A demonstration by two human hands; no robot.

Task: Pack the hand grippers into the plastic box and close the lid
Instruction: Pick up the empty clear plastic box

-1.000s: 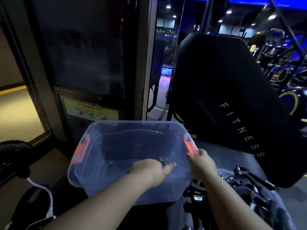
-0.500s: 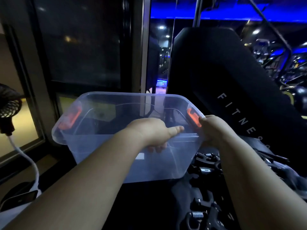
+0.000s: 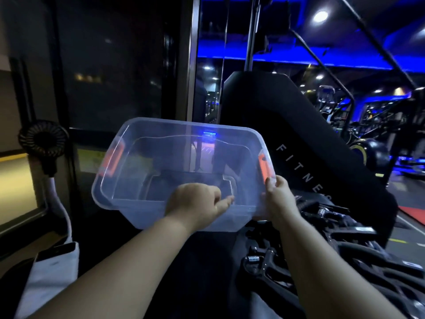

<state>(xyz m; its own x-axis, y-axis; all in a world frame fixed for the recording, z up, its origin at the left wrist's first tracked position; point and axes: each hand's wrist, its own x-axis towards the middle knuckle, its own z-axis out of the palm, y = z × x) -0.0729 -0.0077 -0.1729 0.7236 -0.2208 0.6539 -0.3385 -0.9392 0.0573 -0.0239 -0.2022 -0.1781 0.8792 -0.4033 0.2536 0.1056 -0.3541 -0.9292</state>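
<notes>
The person holds the clear plastic box (image 3: 184,162) up in the air, tilted toward the camera. The left hand (image 3: 195,203) clasps its near rim and the right hand (image 3: 279,199) clasps the right corner below the orange latch (image 3: 263,166). Black hand grippers (image 3: 322,261) lie in a pile lower right.
</notes>
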